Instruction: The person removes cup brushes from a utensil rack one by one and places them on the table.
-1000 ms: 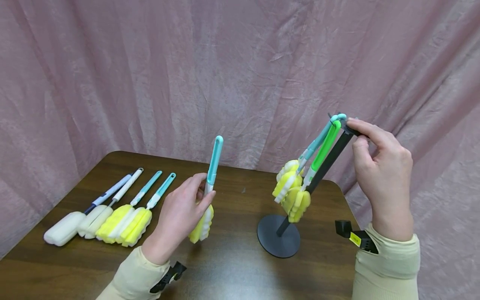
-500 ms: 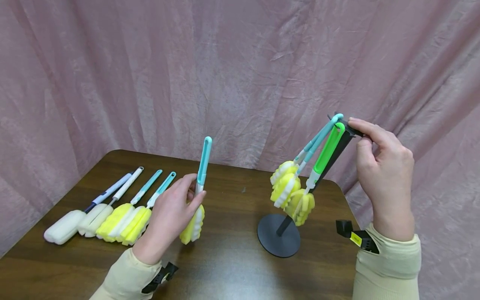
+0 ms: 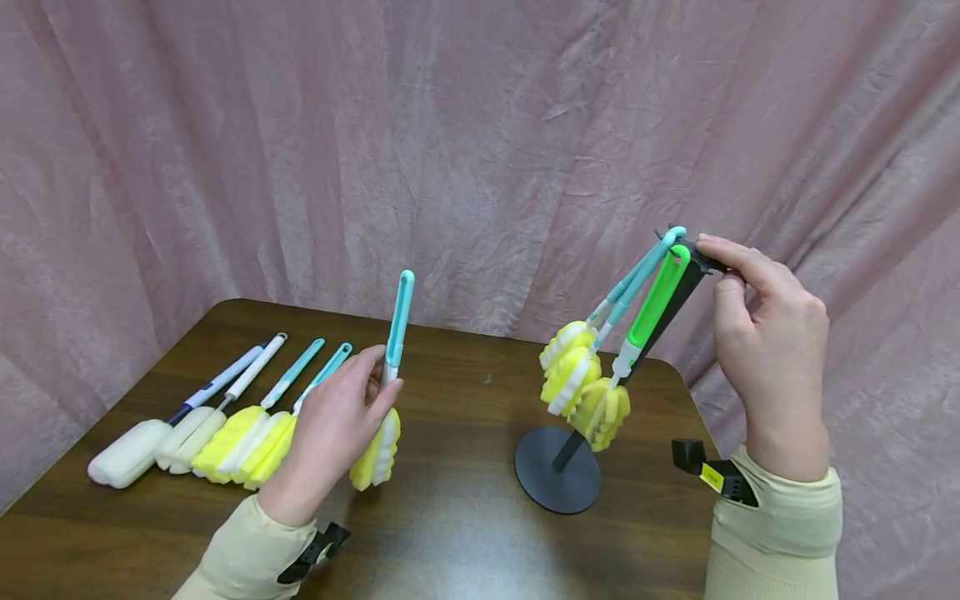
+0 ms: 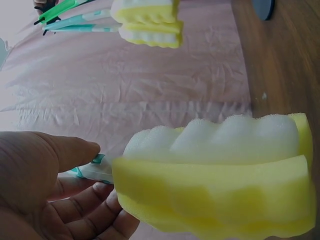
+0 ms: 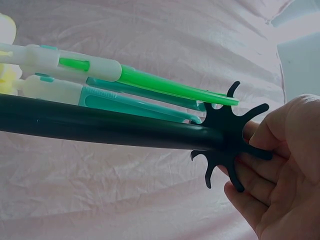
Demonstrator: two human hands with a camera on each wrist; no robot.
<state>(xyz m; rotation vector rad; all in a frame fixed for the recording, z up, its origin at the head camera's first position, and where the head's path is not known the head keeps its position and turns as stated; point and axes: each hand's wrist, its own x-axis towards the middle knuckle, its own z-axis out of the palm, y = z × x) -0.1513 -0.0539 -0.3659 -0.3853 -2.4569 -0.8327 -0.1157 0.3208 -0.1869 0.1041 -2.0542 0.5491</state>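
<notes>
My left hand (image 3: 337,417) pinches a sponge bottle brush by the neck between thumb and fingers. Its teal handle (image 3: 400,312) points up, and the yellow-and-white sponge head (image 4: 215,185) hangs below. At the right, my right hand (image 3: 772,342) grips the hooked top (image 5: 225,132) of a black stand, thumb and fingers at the hooks. A green-handled brush (image 3: 660,300) and two teal-handled brushes (image 3: 628,292) hang from that top, their sponge heads down along the post. The stand's round base (image 3: 558,492) is on the table, and the post leans right in the head view.
Several brushes lie in a row at the table's left: two with white sponges (image 3: 129,454) and two with yellow-and-white sponges (image 3: 228,446), partly behind my left hand. The brown wooden table (image 3: 465,533) ends at a pink curtain (image 3: 465,167).
My left hand has moved left with its brush, away from the stand. The hanging brushes have swung and spread apart slightly. My right hand has stayed at the stand's top, shifting barely right.
</notes>
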